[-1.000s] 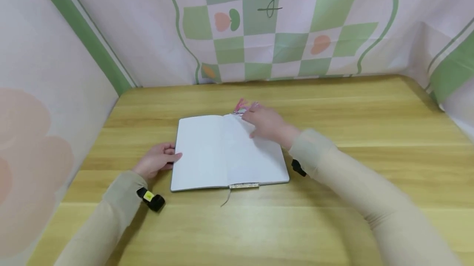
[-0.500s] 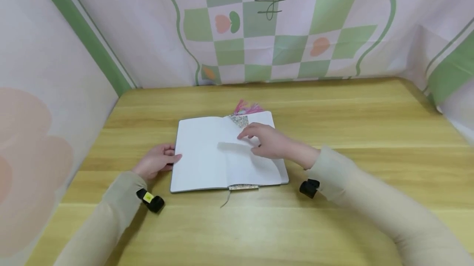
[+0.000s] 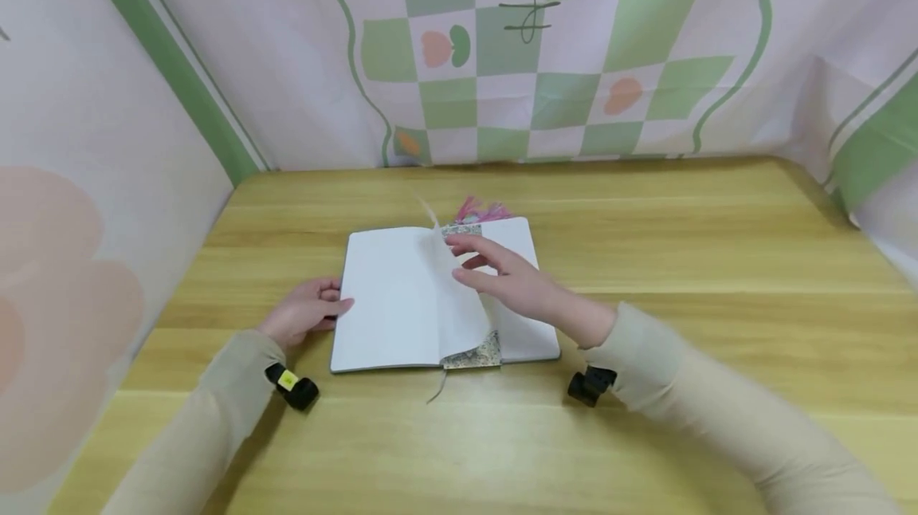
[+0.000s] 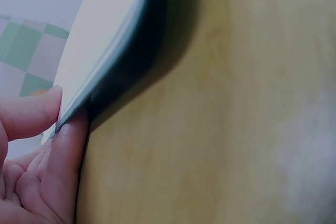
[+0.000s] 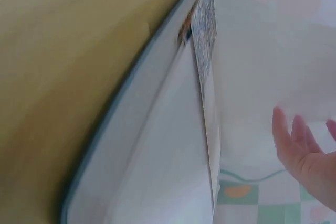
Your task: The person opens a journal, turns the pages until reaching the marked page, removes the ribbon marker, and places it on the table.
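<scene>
An open notebook with blank white pages lies on the table. My left hand pinches its left edge; in the left wrist view the thumb is on the page and a finger lies under the dark cover. Over the right half, my right hand has its fingers loosely extended against a raised, curving page. Under that page, a patterned bookmark shows at the bottom and top, and also in the right wrist view. Its pink tassel sticks out past the top edge.
The wooden table extends around the notebook. A thin ribbon hangs from the notebook's lower edge. Behind stands a checked green and white curtain. Black straps with camera mounts sit at both wrists.
My right hand has come down from the notebook's top, then moved slightly left with a page lifting off the right side. More of the bookmark now shows. The left hand has stayed put.
</scene>
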The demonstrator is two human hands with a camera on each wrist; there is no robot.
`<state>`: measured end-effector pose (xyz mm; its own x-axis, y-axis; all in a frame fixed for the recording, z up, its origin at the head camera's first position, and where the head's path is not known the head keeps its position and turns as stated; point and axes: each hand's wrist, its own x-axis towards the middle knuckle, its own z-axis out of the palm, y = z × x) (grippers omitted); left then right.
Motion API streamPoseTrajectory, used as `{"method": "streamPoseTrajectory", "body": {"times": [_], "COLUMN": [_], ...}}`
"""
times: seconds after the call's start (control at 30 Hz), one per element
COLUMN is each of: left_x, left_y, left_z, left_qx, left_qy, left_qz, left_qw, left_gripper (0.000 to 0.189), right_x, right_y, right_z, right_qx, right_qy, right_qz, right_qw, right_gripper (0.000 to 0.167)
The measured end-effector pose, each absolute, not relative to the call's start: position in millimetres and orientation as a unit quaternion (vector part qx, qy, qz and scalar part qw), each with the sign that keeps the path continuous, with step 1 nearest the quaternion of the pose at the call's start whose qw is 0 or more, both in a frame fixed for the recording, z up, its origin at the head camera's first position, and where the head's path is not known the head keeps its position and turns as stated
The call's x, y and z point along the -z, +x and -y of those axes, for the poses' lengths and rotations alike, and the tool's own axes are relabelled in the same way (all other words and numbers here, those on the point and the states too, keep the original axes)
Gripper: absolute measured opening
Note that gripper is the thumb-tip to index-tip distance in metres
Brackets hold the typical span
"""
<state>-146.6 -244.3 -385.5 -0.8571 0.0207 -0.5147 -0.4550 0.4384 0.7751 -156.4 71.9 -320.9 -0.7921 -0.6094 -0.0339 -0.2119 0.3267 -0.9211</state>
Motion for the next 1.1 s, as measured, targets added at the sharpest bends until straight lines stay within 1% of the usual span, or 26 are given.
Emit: {"method": "streamPoseTrajectory", "body": {"times": [0.07,0.13,0.23,0.33,0.47,0.6,0.7,0.8,0.93,1.1], "left_x": [385.3,385.3,385.8,386.0,387.8,391.3,392.2,391.5,389.2,387.4], "left_y": [-146.5,-146.1,-145.9,-146.3,-147.5,-148.3,-148.9,-149.0,-148.2,-147.8], "left_z": [243.7,243.4,243.2,243.3,245.5,248.8,249.5,249.2,248.7,249.0], "left_qx": [-0.513,-0.512,-0.513,-0.519,-0.539,-0.567,-0.572,-0.572,-0.582,-0.551], "left_qy": [-0.130,-0.132,-0.132,-0.128,-0.100,-0.074,-0.074,-0.095,-0.123,-0.112], "left_qz": [-0.816,-0.816,-0.815,-0.813,-0.803,-0.786,-0.782,-0.777,-0.766,-0.789], "left_qw": [0.233,0.233,0.233,0.232,0.234,0.234,0.238,0.244,0.244,0.248], "left_gripper": [0.061,0.060,0.058,0.056,0.045,0.037,0.037,0.040,0.046,0.048], "right_x": [320.5,321.7,325.5,329.6,333.2,334.9,336.6,338.2,341.0,344.5], "right_y": [-153.7,-152.4,-151.7,-150.7,-148.4,-147.0,-146.2,-144.5,-141.3,-138.9], "right_z": [-68.0,-63.2,-55.7,-47.7,-36.1,-26.6,-21.7,-18.5,-16.4,-15.7], "right_qx": [0.524,0.530,0.483,0.355,0.184,0.105,0.067,0.029,-0.004,-0.027], "right_qy": [-0.279,-0.290,-0.321,-0.362,-0.403,-0.403,-0.396,-0.396,-0.403,-0.403], "right_qz": [-0.779,-0.766,-0.780,-0.827,-0.862,-0.872,-0.877,-0.880,-0.882,-0.885], "right_qw": [0.199,0.217,0.236,0.244,0.245,0.257,0.263,0.261,0.244,0.233], "right_gripper": [0.048,0.048,0.049,0.052,0.055,0.055,0.055,0.057,0.062,0.066]}}
